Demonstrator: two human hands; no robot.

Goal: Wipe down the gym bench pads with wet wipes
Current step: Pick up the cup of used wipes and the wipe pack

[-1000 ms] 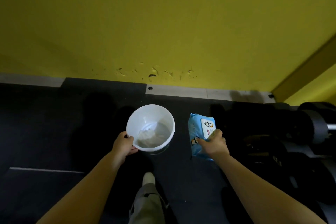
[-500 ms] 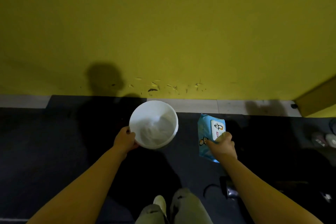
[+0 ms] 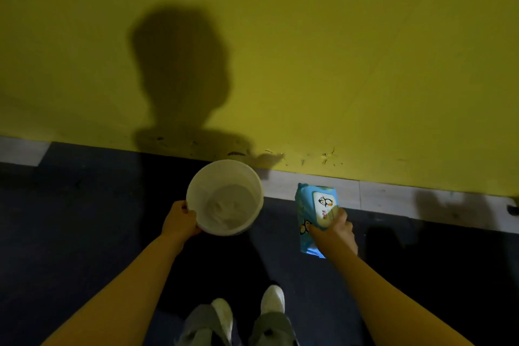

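Observation:
My left hand (image 3: 179, 220) grips the near rim of a round white plastic tub (image 3: 224, 196), held above the floor with something pale lying in its bottom. My right hand (image 3: 335, 236) is closed on a light blue pack of wet wipes (image 3: 316, 205) with a penguin label on its flap, held upright in front of me. No gym bench pad is in view.
A yellow wall (image 3: 309, 50) stands straight ahead, carrying my shadow. A pale tile strip (image 3: 379, 199) runs along its foot, and dark rubber floor mats (image 3: 70, 227) lie below. My legs and white shoes (image 3: 273, 299) show at the bottom.
The view has swung left and up: the dark weights on the right have left the frame and more wall shows. Both hands keep their hold on the tub and the pack.

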